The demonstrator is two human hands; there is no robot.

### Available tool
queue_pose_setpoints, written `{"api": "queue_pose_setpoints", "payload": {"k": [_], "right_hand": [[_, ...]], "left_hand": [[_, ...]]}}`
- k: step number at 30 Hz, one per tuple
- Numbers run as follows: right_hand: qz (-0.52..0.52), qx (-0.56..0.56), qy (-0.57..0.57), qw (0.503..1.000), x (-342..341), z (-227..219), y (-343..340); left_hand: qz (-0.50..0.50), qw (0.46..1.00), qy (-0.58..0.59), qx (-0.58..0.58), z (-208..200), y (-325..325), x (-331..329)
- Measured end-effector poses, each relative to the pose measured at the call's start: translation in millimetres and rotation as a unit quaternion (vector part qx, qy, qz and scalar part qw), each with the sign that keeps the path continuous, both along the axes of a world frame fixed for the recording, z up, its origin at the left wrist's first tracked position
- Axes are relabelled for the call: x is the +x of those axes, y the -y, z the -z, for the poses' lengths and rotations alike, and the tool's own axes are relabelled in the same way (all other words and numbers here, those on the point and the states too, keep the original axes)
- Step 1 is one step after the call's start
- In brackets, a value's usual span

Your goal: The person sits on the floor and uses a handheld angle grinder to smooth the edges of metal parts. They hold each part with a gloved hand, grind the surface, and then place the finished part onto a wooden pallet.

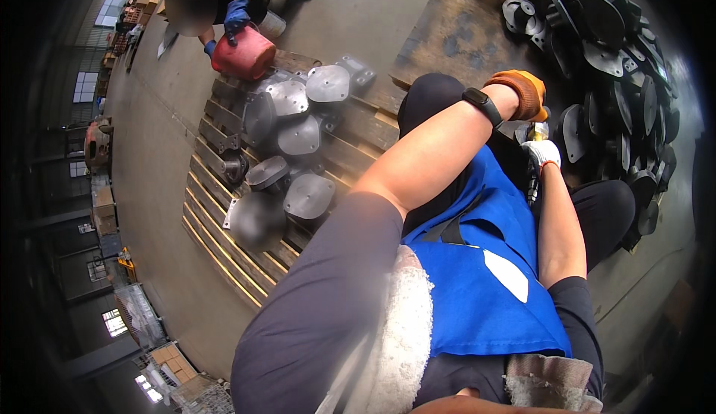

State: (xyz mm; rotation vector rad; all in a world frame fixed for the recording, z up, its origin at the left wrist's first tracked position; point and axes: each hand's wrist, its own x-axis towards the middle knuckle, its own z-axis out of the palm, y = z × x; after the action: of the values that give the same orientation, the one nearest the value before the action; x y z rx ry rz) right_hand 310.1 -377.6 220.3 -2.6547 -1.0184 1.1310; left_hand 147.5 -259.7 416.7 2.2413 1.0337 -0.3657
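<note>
My left hand [522, 92], in an orange glove with a brown cuff, reaches across in front of my knees, its fingers curled and mostly hidden. What it grips, if anything, does not show. Just nearer, my right hand [543, 153], in a white glove, is closed round a slim hand tool [532, 190] with a dark, metallic lower end. A brass-coloured and silvery piece [538, 132] shows between the two hands; whether it belongs to the tool I cannot tell. Close beside my hands, on the right, lies a heap of dark metal parts with rounded plates [574, 132].
Left of my legs, a slatted wooden pallet [216, 212] carries several grey metal parts with round plates [309, 195]. Beyond it, a co-worker's blue-gloved hand [237, 17] holds a tilted red bucket [245, 54]. A wooden board [440, 33] lies ahead; boxes [173, 363] stand far left.
</note>
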Motion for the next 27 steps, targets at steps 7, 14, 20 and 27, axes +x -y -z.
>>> {"api": "queue_pose_setpoints", "payload": {"k": [7,14,20,27], "right_hand": [[-0.007,0.006,-0.004,1.000,4.5,10.3,3.2],[0.016,-0.013,-0.011,1.000,14.0,32.5,0.3],[-0.024,0.009,0.019,0.999,-1.5,-1.5,1.5],[0.008,-0.001,-0.008,1.000,2.1,0.9,2.0]], "left_hand": [[0.011,1.000,-0.005,0.001,6.5,0.0,5.5],[0.002,1.000,-0.007,-0.004,4.7,1.4,6.5],[0.003,1.000,-0.002,0.002,3.2,1.8,1.0],[0.007,1.000,0.005,0.004,2.4,0.1,0.2]]}}
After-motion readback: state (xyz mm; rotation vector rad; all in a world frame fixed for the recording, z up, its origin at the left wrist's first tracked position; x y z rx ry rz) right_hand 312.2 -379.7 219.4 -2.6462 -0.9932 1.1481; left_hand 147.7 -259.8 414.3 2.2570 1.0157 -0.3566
